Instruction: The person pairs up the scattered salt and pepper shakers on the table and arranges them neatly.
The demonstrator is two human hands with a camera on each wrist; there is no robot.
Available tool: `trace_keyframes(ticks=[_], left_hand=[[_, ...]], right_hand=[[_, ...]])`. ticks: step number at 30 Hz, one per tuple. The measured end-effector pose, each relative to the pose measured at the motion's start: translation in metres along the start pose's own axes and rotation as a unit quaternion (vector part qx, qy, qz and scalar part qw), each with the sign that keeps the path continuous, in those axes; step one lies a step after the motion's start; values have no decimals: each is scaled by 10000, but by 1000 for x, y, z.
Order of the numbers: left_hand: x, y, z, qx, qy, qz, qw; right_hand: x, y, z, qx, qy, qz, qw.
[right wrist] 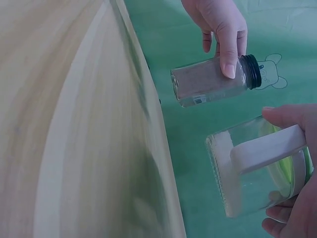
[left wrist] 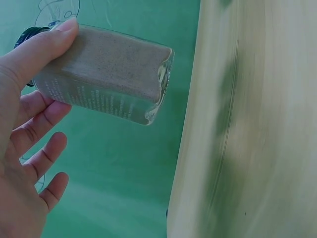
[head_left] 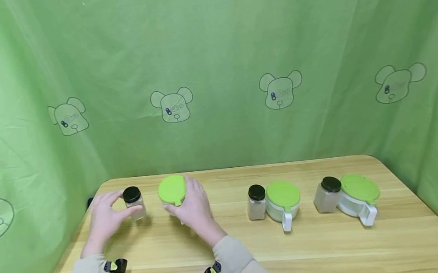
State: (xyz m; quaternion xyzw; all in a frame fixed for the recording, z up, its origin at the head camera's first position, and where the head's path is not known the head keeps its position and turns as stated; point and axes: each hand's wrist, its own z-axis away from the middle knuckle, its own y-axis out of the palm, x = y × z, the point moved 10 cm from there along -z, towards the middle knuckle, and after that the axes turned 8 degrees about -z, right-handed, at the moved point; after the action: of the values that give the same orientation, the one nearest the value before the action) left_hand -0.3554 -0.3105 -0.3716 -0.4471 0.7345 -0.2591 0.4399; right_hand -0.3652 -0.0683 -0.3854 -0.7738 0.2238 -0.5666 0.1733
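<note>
My left hand pinches a square glass spice jar between thumb and fingers, just below its black cap. Greyish-brown powder fills much of the jar, and small print runs along one side. Its base is held off the wooden table in the left wrist view. My right hand grips a glass seasoning pot around its upper part, under the green lid. That pot has a white handle and a layer of white grains at its bottom. It too is raised from the table.
On the right of the wooden table stand two pairs: a black-capped jar beside a green-lidded pot, and another jar beside another pot. Green curtains surround the table at the back and sides.
</note>
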Motion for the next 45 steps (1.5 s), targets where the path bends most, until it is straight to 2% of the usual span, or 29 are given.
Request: trace_keyframes(ticks=[16, 26, 33, 40, 45], left_hand=[[-22, 11, 0, 270, 105, 110, 9995], [-39, 13, 0, 131, 355, 151, 9992], [-50, 17, 1, 95, 494, 251, 9984], [-59, 21, 2, 110, 574, 271, 9979], [-68, 25, 4, 82, 710, 337, 9969]], right_hand=[[-10, -20, 10, -230, -10, -17, 9997], [-20, -29, 15, -351, 213, 61, 9991], [-24, -38, 19, -452, 231, 39, 9987], [-34, -44, 22, -388, 493, 13, 9980], [-39, -49, 24, -461, 533, -16, 9975]])
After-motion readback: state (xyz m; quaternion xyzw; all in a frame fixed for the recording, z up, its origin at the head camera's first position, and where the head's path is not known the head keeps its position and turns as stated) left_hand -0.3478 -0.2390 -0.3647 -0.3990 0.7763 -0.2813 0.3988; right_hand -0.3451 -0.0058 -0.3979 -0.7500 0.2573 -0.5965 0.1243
